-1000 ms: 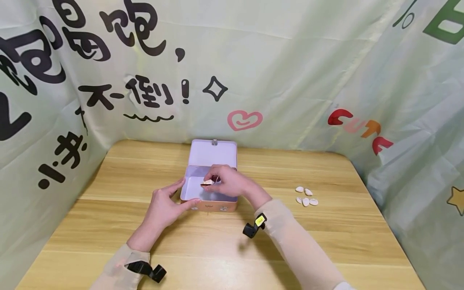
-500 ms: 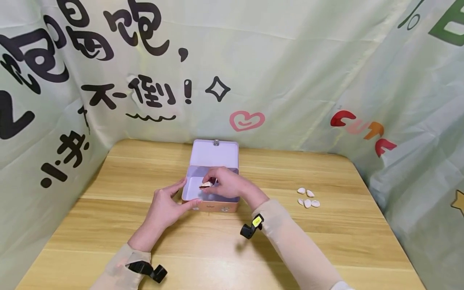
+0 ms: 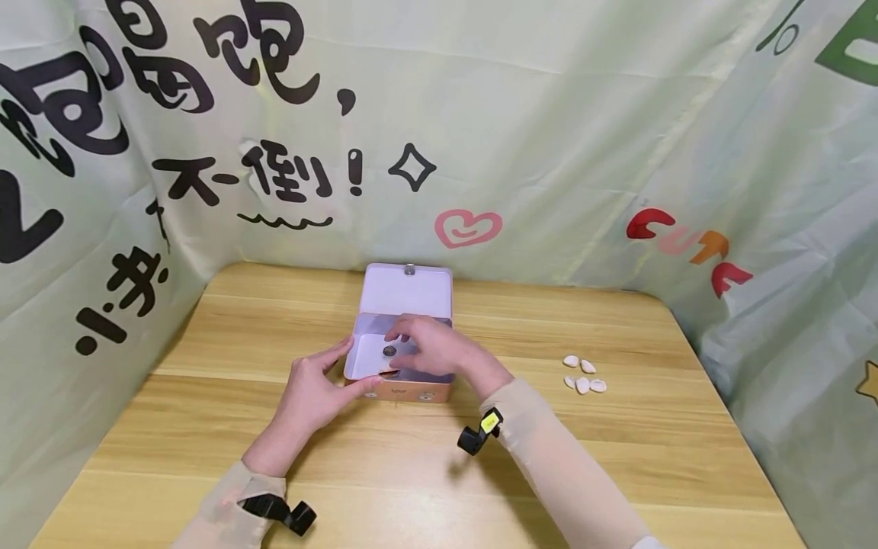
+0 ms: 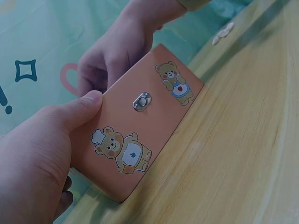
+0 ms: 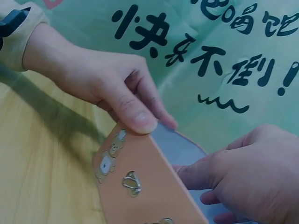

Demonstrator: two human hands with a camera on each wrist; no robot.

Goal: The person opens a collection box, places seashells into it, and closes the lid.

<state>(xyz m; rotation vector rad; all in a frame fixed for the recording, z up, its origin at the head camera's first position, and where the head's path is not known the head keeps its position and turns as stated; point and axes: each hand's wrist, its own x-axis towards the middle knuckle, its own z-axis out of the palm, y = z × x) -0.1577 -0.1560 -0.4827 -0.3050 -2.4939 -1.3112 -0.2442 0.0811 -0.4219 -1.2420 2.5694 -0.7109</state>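
Dark disc [image 3: 389, 351], perhaps; too small to tell.

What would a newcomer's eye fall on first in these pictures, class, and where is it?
Probably the bold black lettering, sprawling over the left part of the pale cloth behind the table. Next, perhaps, the open box near the table's back edge, gripped by the left hand while the right hand reaches inside. Five small white pieces lie off to the right.
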